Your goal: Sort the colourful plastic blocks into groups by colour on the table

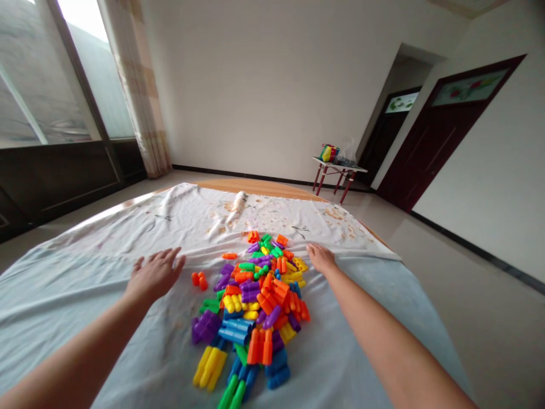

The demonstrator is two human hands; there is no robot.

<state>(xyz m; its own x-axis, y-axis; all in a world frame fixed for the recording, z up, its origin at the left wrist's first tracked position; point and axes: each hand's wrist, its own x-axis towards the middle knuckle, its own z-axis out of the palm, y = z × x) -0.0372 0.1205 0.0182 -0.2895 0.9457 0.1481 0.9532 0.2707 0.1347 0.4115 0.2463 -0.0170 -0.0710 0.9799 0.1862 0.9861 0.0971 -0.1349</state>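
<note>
A heap of bullet-shaped plastic building blocks (251, 291) in orange, purple, yellow, green and blue lies on the cloth between my hands. My left hand (156, 274) is to the left of the heap, palm down, fingers apart and holding nothing. Closest to it are a few small orange pieces (199, 280) lying apart from the heap. My right hand (322, 259) is low over the cloth at the heap's upper right edge, near a yellow block (300, 264). Its fingers look stretched forward, partly foreshortened, with nothing visible in them.
A pale floral and blue cloth (140, 341) with wrinkles covers most of the round wooden table (259, 186). Farther back, a small side table (340, 165) carries a colourful box (329, 153) and a clear plastic bag (348, 154). A curtained window stands left, a dark red door (447, 130) right.
</note>
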